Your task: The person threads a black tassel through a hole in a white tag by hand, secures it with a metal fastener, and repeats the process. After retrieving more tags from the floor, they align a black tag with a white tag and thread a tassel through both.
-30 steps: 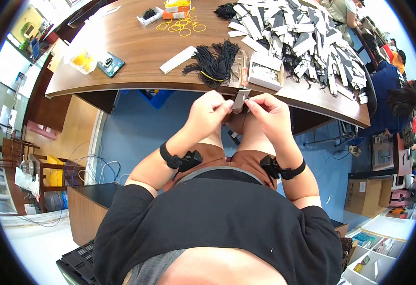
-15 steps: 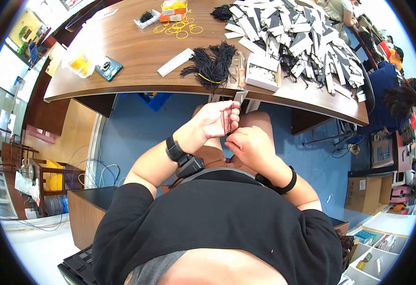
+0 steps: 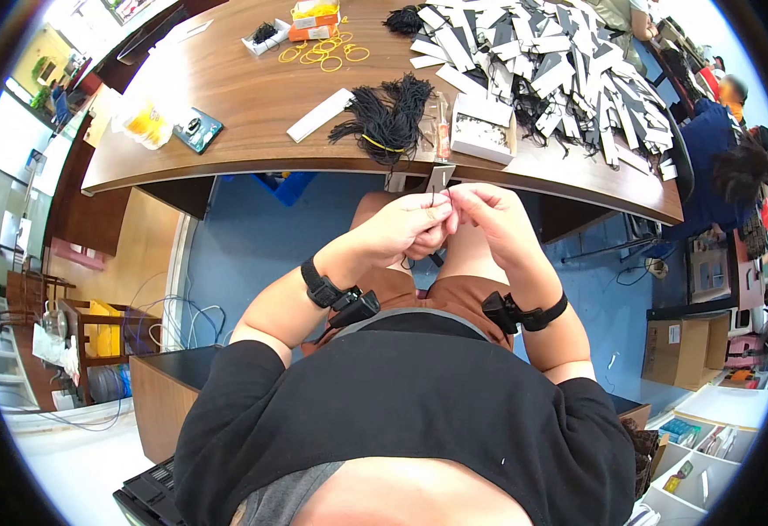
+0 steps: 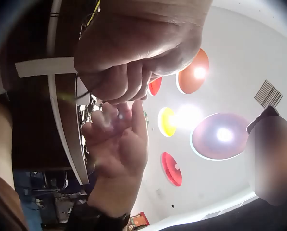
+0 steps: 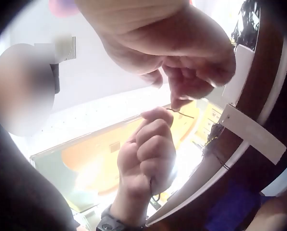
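Observation:
A thin black cord (image 3: 433,195) runs between the two hands, close to the table's front edge. My left hand (image 3: 401,230) has its fingers curled round the cord; in the right wrist view a small loop (image 5: 156,196) hangs out of that left fist (image 5: 150,154). With its fingertips touching the left ones, my right hand (image 3: 494,219) pinches the cord, which is partly hidden by the fingers. A pale flat strip (image 3: 439,177) sticks out from the table edge just beyond the hands, and also shows in the right wrist view as a strip (image 5: 254,134) with a small slot.
On the table (image 3: 226,131) lie a bundle of black cords (image 3: 388,114), a white strip (image 3: 319,115), an open white box (image 3: 483,127), a large heap of black and white tags (image 3: 546,70), yellow bands (image 3: 324,54) and a phone (image 3: 198,131). Another person (image 3: 708,153) sits at the right.
My left hand has gone from open-palmed, with cord across its fingers, to curled. My right hand has moved up and forward from below it to beside its fingertips.

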The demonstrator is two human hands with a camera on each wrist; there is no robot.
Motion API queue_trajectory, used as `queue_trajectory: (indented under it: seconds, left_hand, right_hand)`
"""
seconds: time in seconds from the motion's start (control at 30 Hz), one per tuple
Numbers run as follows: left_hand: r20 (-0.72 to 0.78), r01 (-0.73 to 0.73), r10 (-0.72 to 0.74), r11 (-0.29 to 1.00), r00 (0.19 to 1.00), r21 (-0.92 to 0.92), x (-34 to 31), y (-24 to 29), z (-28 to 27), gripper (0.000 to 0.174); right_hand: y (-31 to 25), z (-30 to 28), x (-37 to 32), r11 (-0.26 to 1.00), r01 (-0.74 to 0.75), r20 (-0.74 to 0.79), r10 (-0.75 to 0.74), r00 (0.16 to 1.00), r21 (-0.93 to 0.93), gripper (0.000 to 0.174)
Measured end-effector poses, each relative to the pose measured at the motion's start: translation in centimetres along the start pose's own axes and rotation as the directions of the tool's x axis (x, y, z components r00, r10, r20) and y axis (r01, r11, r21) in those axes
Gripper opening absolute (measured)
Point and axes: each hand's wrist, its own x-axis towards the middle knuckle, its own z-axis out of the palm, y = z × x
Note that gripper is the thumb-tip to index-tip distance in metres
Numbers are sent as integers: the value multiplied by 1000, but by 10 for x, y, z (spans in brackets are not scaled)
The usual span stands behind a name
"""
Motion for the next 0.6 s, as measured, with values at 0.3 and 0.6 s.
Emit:
queue_trajectory:
  seconds: [0.3,0.6]
  left_hand:
    - [-95,-191,253,887,963,420,8,-20,-9,31]
    - [-148,-321,395,873,907,366,15,-27,-5,40]
  right_hand:
    - [0,4,-4,996,78,-114,-81,990,-32,7]
    - [12,16,-11,894,134,-168,-224,960,-428,7]
